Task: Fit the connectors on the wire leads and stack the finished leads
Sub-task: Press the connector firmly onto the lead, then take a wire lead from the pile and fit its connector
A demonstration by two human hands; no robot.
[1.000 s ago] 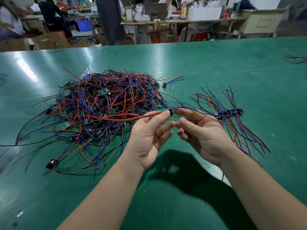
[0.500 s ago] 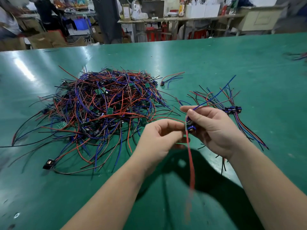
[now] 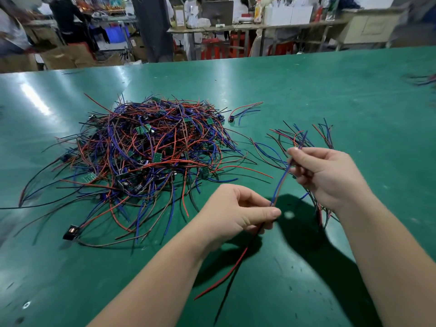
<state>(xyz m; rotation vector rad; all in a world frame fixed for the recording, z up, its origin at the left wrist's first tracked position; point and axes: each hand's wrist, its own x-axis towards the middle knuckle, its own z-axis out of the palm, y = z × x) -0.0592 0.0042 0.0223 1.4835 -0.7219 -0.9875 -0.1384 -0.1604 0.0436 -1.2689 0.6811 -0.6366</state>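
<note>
One wire lead point(image 3: 282, 179) of blue and brown strands runs between my two hands above the green table point(image 3: 306, 90). My left hand point(image 3: 236, 214) pinches its lower part between thumb and curled fingers; whatever sits inside that pinch is hidden. Red and black tails point(image 3: 226, 274) hang down from it toward me. My right hand point(image 3: 323, 175) pinches the upper blue strands, whose tips stick up past the thumb. A big tangled heap of red, blue and black leads point(image 3: 146, 159) with small green boards lies to the left. A fanned stack of leads point(image 3: 304, 140) lies behind my right hand.
A single lead with a black connector point(image 3: 238, 114) lies apart beyond the heap. A black connector point(image 3: 70, 232) sits at the heap's near-left edge. More wires point(image 3: 422, 80) lie at the far right edge. Benches, boxes and people fill the background beyond the table.
My hands drew apart: the right hand slid up along the blue strands and the left hand dropped lower, stretching the lead between them. The red and black tails swung down toward me.
</note>
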